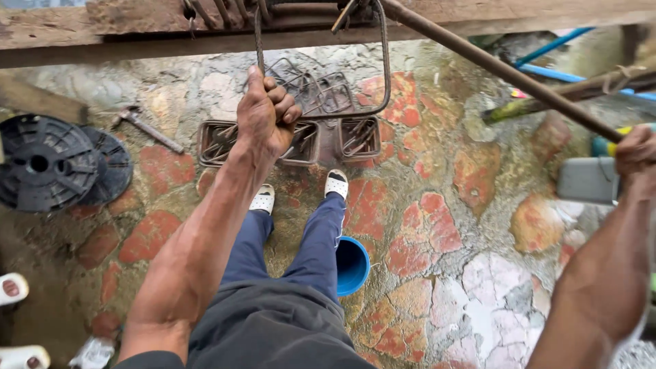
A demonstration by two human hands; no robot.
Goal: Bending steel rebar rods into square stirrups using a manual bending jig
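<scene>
Down below, the left hand (pixel 268 115) is closed in a fist around one side of a bent steel bar loop (pixel 384 68). The loop is a rusty rod bent into a square shape, and it hangs from the wooden bench (pixel 55 37) at the top. The right hand (pixel 637 152) is at the right edge, wrapped around the end of a long rusty pipe (pixel 499 68). The pipe slants up to the bench, near the top of the loop. On the stone floor (pixel 437 225), just past the person's white shoes (pixel 336 183), lie more finished steel loops (pixel 301 140) in a row. A black plastic reel (pixel 58 162) sits to the left, with a hammer (pixel 145 126) near it. A blue bucket (pixel 352 265) stands beside the person's leg.
</scene>
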